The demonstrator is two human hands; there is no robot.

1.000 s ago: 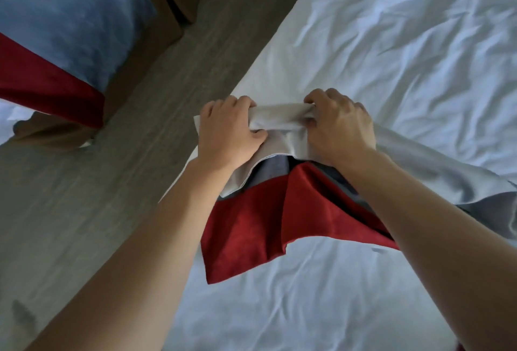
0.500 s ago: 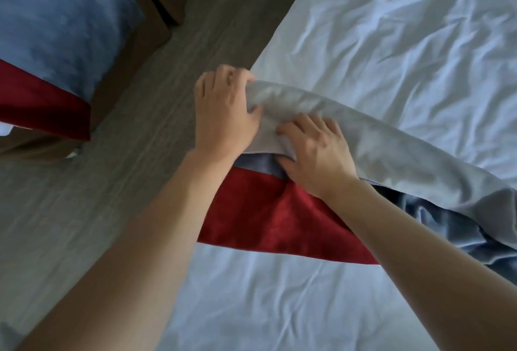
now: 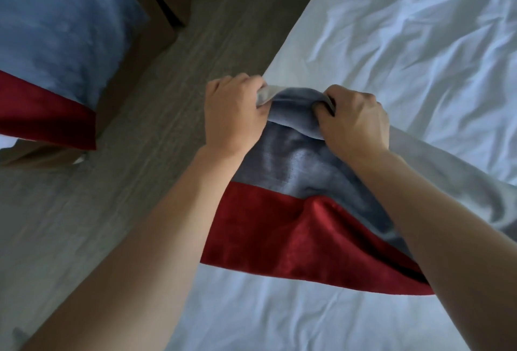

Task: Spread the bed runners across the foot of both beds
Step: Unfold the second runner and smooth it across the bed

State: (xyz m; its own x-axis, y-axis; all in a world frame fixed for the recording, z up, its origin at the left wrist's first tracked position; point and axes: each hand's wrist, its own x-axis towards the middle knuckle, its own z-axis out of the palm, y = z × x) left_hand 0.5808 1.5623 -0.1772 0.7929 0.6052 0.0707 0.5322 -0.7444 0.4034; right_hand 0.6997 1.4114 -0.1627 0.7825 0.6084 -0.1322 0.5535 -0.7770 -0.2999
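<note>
Head view: I see my left hand (image 3: pixel 233 114) and right hand (image 3: pixel 355 120) close together at centre frame, both curled tight on the top edge of the bed runner (image 3: pixel 293 210). Its grey-blue band and red band lie on the white bed (image 3: pixel 405 43), trailing off toward 4 o'clock. At 10 o'clock, across the wooden floor (image 3: pixel 156 132), a second runner (image 3: pixel 56 43) drapes the other bed.

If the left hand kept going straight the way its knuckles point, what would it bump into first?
The left hand, gripping the blue-grey and red velvet bed runner, points up and away along the edge of the white wrinkled bed sheet. It would probably meet that sheet edge or the grey wood-grain floor beside it; depth is unclear.
</note>
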